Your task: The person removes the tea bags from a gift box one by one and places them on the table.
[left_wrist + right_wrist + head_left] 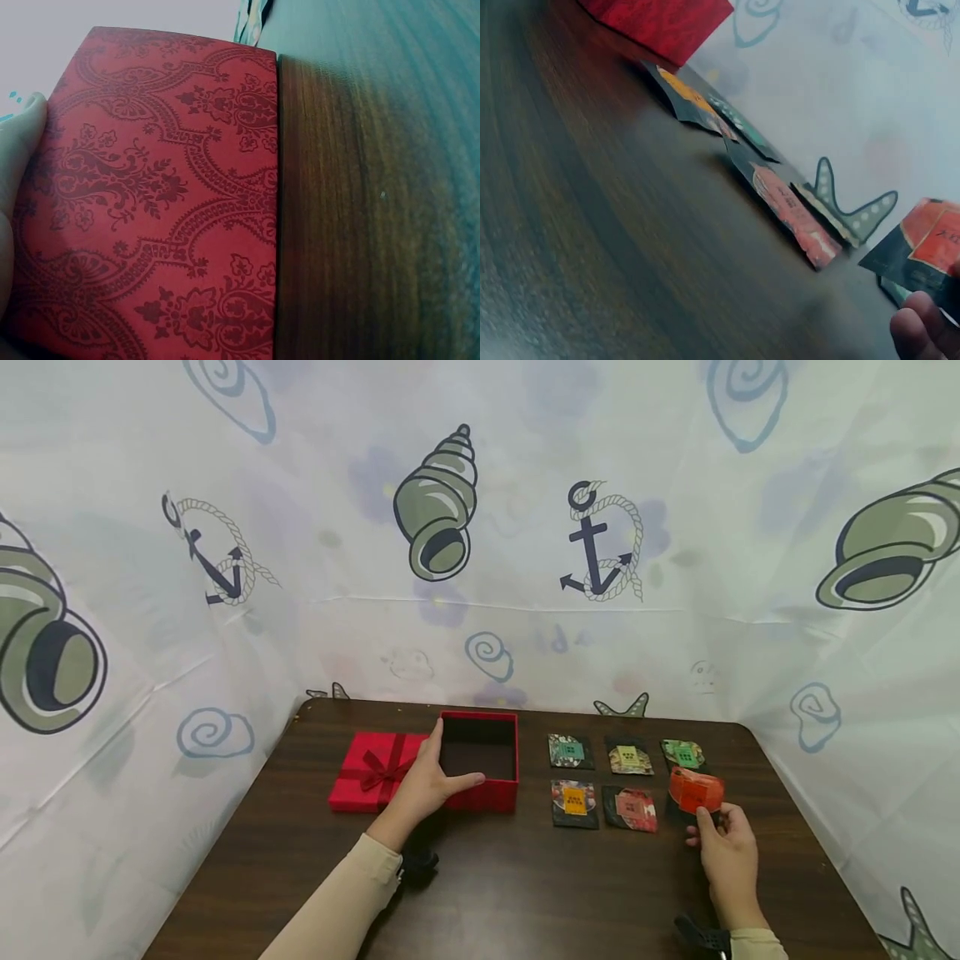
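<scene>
My left hand (427, 781) rests at the near left corner of an open red box (491, 795). Its fingers lie straight along the left wall, and the thumb stretches across the front rim. In the left wrist view the front wall of the box (157, 195) shows a dark ornate pattern, with part of the thumb at the left edge. On the right, my right hand (731, 852) pinches a red and black sachet (696, 790) by its lower edge, above the table. The sachet (926, 251) is tilted up in the right wrist view.
A red lid with a ribbon bow (375, 772) lies left of the box. Several flat sachets lie in two rows right of it, among them an orange-labelled one (574, 803) and a red one (632, 809). A patterned cloth (525, 527) hangs behind the brown table (570, 893).
</scene>
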A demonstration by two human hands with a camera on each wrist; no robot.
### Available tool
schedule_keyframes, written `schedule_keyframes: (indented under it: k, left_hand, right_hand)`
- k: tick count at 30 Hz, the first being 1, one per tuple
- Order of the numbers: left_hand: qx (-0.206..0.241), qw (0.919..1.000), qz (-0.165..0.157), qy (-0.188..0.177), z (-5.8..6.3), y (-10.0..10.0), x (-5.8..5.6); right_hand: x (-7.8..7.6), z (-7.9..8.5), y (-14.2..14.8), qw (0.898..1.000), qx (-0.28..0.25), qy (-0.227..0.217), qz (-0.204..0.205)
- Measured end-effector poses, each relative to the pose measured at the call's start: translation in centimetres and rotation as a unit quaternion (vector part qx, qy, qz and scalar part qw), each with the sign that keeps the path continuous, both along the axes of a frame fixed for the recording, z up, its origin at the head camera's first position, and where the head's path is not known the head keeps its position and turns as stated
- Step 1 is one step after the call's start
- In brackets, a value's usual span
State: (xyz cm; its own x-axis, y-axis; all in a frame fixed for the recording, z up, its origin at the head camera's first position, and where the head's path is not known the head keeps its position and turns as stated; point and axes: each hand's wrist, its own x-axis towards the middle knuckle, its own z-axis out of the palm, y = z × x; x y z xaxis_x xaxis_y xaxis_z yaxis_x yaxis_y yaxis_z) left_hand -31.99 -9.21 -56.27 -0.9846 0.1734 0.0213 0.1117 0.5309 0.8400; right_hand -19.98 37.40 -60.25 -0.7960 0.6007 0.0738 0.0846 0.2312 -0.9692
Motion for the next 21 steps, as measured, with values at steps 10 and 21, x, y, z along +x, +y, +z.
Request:
schedule_keyframes:
  k: [10, 21]
  left_hand:
    - [0.006, 1.0000, -0.001, -0.004, 0.1, 0.1, -0.2]
    - [-0.003, 1.0000, 0.000, -0.001, -0.1, 0.1, -0.2]
  right_hand:
    - [0.4, -0.1, 1.1, 0.999, 0.027, -0.041, 0.001]
    - [0.4, 0.1, 2.2, 0.954, 0.276, -0.117, 0.024]
